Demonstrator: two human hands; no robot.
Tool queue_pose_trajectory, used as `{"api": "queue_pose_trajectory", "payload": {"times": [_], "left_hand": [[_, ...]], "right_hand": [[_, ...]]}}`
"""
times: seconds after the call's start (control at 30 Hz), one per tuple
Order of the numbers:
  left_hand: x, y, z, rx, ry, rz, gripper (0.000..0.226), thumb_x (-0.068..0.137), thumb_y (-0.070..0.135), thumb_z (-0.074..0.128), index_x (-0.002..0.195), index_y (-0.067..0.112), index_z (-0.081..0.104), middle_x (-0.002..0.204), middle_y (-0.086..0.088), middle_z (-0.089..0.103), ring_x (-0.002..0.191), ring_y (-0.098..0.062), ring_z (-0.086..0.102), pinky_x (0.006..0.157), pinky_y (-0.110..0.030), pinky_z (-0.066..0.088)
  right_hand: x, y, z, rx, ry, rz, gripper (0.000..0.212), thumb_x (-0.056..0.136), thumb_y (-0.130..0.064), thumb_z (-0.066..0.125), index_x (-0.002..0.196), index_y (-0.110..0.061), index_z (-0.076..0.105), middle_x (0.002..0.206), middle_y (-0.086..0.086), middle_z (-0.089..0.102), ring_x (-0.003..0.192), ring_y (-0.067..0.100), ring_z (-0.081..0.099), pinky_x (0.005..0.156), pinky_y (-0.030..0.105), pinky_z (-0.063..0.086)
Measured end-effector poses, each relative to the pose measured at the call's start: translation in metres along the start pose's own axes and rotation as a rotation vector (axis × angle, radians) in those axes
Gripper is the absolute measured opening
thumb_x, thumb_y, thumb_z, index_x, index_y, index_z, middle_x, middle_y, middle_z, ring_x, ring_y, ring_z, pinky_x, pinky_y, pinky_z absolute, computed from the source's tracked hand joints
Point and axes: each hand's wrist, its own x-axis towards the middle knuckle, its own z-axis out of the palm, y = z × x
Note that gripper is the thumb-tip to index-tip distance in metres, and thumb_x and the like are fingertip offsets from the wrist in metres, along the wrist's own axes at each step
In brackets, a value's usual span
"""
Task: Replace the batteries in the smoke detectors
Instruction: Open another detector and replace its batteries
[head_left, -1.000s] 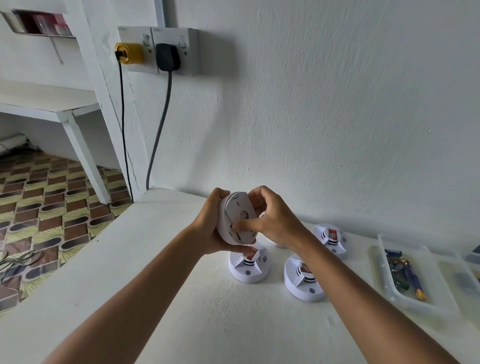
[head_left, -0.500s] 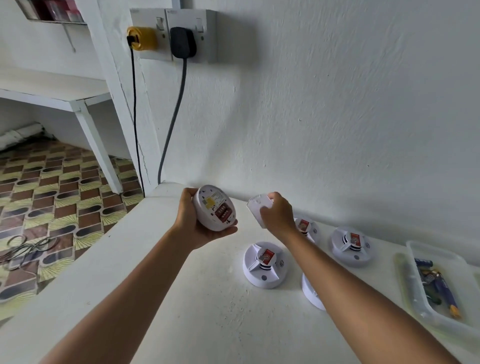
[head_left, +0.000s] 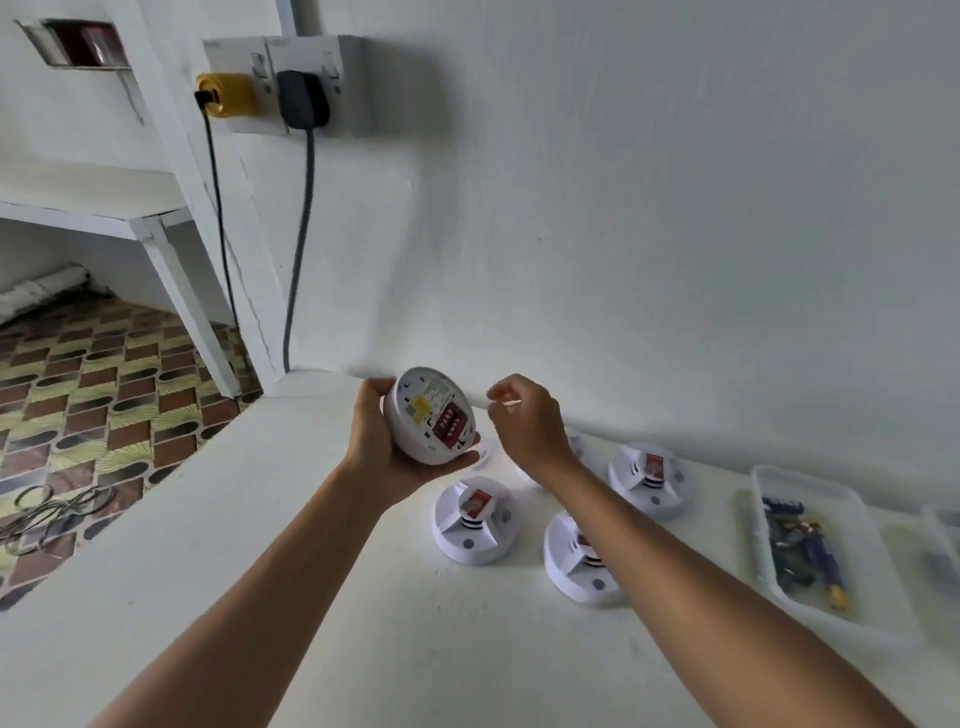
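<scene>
My left hand (head_left: 371, 441) grips a round white smoke detector (head_left: 431, 415) above the table, its back turned to me. The battery bay is uncovered and shows red cells and a yellow label. My right hand (head_left: 524, 423) hovers just right of the detector with loosely curled fingers and nothing visible in them. A small white piece, probably the cover (head_left: 485, 458), lies on the table below, mostly hidden. Three more detectors (head_left: 472, 519) (head_left: 582, 564) (head_left: 647, 478) sit on the table; a fourth is hidden behind my right wrist.
A clear tray (head_left: 769, 582) with several batteries lies at the right, and a second tray (head_left: 943, 551) is cut off at the frame edge. The white table (head_left: 311, 571) meets the wall behind. Two plugs with cables (head_left: 304, 98) hang at the upper left. The table's left edge drops to a tiled floor.
My right hand pulled the white cover off the detector, carried it to the right, and now holds nothing. The left hand turned the open back towards me.
</scene>
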Motion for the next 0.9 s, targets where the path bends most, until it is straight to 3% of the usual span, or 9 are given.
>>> {"api": "queue_pose_trajectory", "payload": {"times": [0.07, 0.2, 0.37, 0.5, 0.6, 0.77, 0.9], "left_hand": [[0.000, -0.018, 0.028, 0.015, -0.029, -0.005, 0.055, 0.090, 0.047, 0.036, 0.117, 0.008, 0.063, 0.122, -0.028, 0.060, 0.117, -0.051, 0.054, 0.091, -0.059, 0.048], [-0.002, -0.065, 0.104, 0.021, -0.109, -0.023, 0.053, 0.088, 0.046, 0.037, 0.107, 0.006, 0.066, 0.110, -0.021, 0.063, 0.106, -0.039, 0.057, 0.094, -0.058, 0.047], [-0.005, -0.142, 0.193, 0.096, -0.202, -0.062, 0.052, 0.087, 0.046, 0.036, 0.105, 0.007, 0.066, 0.107, -0.020, 0.062, 0.103, -0.036, 0.057, 0.093, -0.054, 0.049], [-0.013, -0.215, 0.270, 0.189, -0.267, -0.073, 0.052, 0.088, 0.047, 0.034, 0.100, 0.007, 0.066, 0.101, -0.019, 0.063, 0.098, -0.034, 0.058, 0.098, -0.055, 0.045], [-0.015, -0.251, 0.303, 0.256, -0.305, -0.043, 0.052, 0.089, 0.047, 0.031, 0.093, 0.011, 0.068, 0.093, -0.015, 0.065, 0.095, -0.031, 0.059, 0.098, -0.053, 0.045], [-0.029, -0.308, 0.356, 0.368, -0.359, -0.047, 0.052, 0.089, 0.046, 0.029, 0.089, 0.010, 0.065, 0.093, -0.017, 0.061, 0.086, -0.032, 0.057, 0.081, -0.047, 0.047], [-0.031, -0.329, 0.366, 0.358, -0.376, -0.078, 0.052, 0.087, 0.047, 0.029, 0.097, 0.009, 0.063, 0.099, -0.020, 0.058, 0.096, -0.037, 0.054, 0.085, -0.050, 0.045]], "right_hand": [[-0.016, -0.002, -0.031, 0.105, 0.025, -0.015, 0.013, 0.087, -0.007, 0.057, 0.084, -0.018, 0.063, 0.088, -0.003, 0.067, 0.086, 0.020, 0.065, 0.075, 0.031, 0.054], [-0.044, 0.015, -0.107, 0.113, 0.044, 0.004, 0.011, 0.086, -0.010, 0.061, 0.086, -0.020, 0.066, 0.089, -0.004, 0.069, 0.083, 0.014, 0.067, 0.065, 0.019, 0.052], [-0.077, 0.059, -0.214, 0.087, 0.130, 0.062, 0.008, 0.085, -0.010, 0.065, 0.090, -0.016, 0.068, 0.091, -0.002, 0.070, 0.084, 0.013, 0.068, 0.065, 0.019, 0.052], [-0.109, 0.101, -0.306, 0.075, 0.207, 0.090, 0.007, 0.082, -0.011, 0.071, 0.084, -0.017, 0.068, 0.087, 0.002, 0.071, 0.081, 0.016, 0.070, 0.067, 0.027, 0.054], [-0.128, 0.122, -0.347, 0.047, 0.224, 0.086, 0.009, 0.083, -0.012, 0.072, 0.091, -0.009, 0.070, 0.090, 0.002, 0.071, 0.084, 0.013, 0.068, 0.069, 0.020, 0.054], [-0.163, 0.156, -0.415, 0.238, 0.228, 0.201, 0.009, 0.081, -0.008, 0.075, 0.086, -0.009, 0.067, 0.091, 0.010, 0.072, 0.081, 0.020, 0.071, 0.072, 0.033, 0.059], [-0.177, 0.163, -0.434, 0.412, 0.243, 0.261, 0.010, 0.082, 0.001, 0.072, 0.082, 0.000, 0.062, 0.088, 0.017, 0.070, 0.075, 0.026, 0.072, 0.066, 0.036, 0.060]]}}
